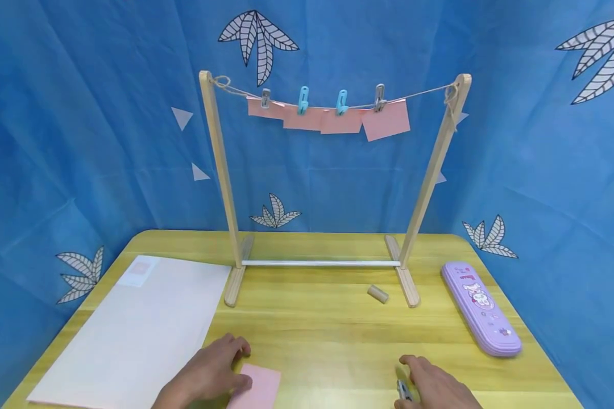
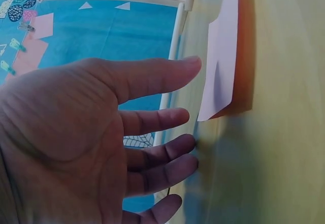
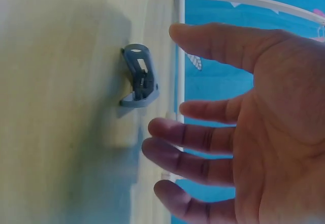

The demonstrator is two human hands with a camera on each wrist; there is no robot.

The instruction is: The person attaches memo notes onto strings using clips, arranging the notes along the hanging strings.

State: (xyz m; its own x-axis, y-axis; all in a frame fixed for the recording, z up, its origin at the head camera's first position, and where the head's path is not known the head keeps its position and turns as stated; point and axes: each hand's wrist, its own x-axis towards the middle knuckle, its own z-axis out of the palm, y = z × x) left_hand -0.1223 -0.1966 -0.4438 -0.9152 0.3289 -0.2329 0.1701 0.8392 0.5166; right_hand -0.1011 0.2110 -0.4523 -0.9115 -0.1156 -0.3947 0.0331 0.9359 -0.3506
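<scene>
A pink paper slip (image 1: 260, 386) lies at the front of the table, one end curling up from the surface in the left wrist view. My left hand (image 1: 207, 368) hovers over its left side, fingers loosely spread and thumb near the paper (image 2: 219, 66). Farther right, a grey clothespin (image 1: 403, 390) lies on the tabletop. My right hand (image 1: 436, 387) is around it with fingers apart; the right wrist view shows a gap between the fingertips and the clothespin (image 3: 140, 76). Neither hand grips anything.
Behind, a wooden frame (image 1: 220, 165) carries a string with several pink slips (image 1: 386, 120) clipped on. A large white sheet (image 1: 138, 329) covers the left side. A purple pencil case (image 1: 481, 309) lies at right, and a small brown cylinder (image 1: 378, 293) near the frame's right foot.
</scene>
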